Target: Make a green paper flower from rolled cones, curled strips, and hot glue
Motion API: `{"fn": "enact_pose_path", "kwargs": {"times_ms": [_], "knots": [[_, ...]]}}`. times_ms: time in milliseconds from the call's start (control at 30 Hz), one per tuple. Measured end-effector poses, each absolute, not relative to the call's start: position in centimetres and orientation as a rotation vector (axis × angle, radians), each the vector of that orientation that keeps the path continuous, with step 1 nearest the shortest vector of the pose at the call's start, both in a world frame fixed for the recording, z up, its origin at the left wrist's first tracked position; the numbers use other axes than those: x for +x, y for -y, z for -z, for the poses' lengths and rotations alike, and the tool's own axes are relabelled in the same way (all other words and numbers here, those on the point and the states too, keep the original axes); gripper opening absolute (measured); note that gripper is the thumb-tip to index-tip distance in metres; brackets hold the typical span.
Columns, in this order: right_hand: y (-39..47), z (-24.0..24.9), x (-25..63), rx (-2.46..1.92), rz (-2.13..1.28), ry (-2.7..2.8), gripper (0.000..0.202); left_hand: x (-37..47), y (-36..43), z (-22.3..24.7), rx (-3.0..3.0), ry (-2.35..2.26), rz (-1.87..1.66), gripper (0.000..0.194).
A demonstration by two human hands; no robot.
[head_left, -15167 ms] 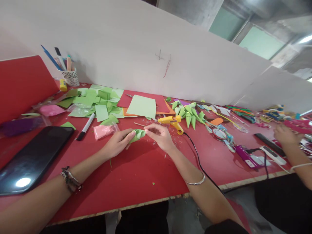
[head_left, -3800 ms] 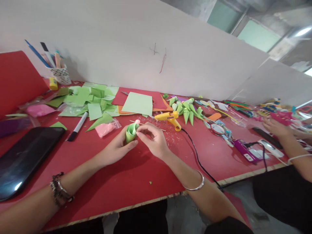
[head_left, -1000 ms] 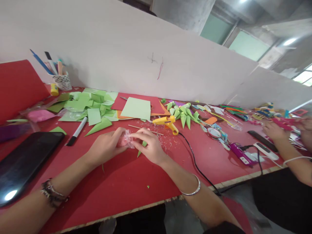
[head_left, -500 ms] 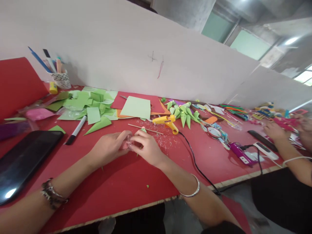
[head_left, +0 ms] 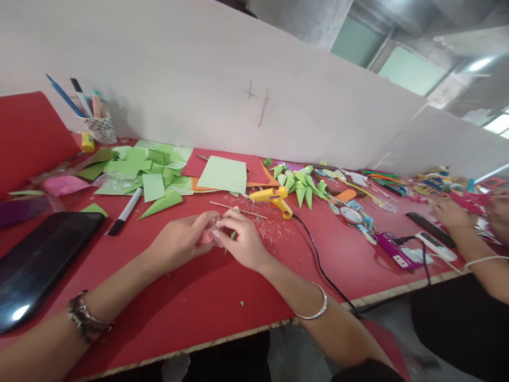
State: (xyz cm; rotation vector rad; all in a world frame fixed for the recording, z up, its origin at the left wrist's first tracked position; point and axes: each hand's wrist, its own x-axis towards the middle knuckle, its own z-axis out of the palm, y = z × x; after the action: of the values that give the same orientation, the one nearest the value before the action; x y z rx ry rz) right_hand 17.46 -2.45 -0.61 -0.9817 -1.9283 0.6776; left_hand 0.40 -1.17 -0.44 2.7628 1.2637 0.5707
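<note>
Between my two hands is a small crumpled clear plastic bag [head_left: 213, 229] with something pink showing in it. My left hand [head_left: 181, 239] is closed on its left side, thumb on top. The fingers of my right hand [head_left: 243, 241] pinch its right side. What the pink content is, I cannot make out. Just behind my right hand lie a thin wooden stick [head_left: 250, 213] and a yellow glue gun [head_left: 272, 197] with a black cord. A bit of green paper [head_left: 231, 241] shows under my right fingers, mostly hidden.
Green paper pieces [head_left: 137, 164] and a marker [head_left: 126, 211] lie at the left, with a black phone [head_left: 47, 260] nearer. Green paper cones [head_left: 301, 183] are clustered behind the glue gun. At right are a purple power socket [head_left: 393, 249] and another person's hand [head_left: 453, 215].
My hands have drawn slightly apart, and more of the clear plastic shows between them. The glue gun and papers have stayed in place.
</note>
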Motion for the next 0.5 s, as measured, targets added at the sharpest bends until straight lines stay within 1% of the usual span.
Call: {"fn": "enact_pose_path", "kwargs": {"times_ms": [167, 367, 500], "knots": [[2.20, 0.64, 17.75, -1.004, -0.736, 1.850, 0.014, 0.39, 1.14, 0.29, 2.726, -1.328, -0.533, 0.033], [2.07, 0.91, 18.01, -0.950, -0.647, 2.132, 0.012, 0.19, 0.83, 0.62, 2.787, -1.278, -0.472, 0.033], [2.18, 0.92, 17.99, -1.017, -0.604, 2.162, 0.014, 0.29, 0.96, 0.53, 2.757, -1.300, -0.461, 0.032]]}}
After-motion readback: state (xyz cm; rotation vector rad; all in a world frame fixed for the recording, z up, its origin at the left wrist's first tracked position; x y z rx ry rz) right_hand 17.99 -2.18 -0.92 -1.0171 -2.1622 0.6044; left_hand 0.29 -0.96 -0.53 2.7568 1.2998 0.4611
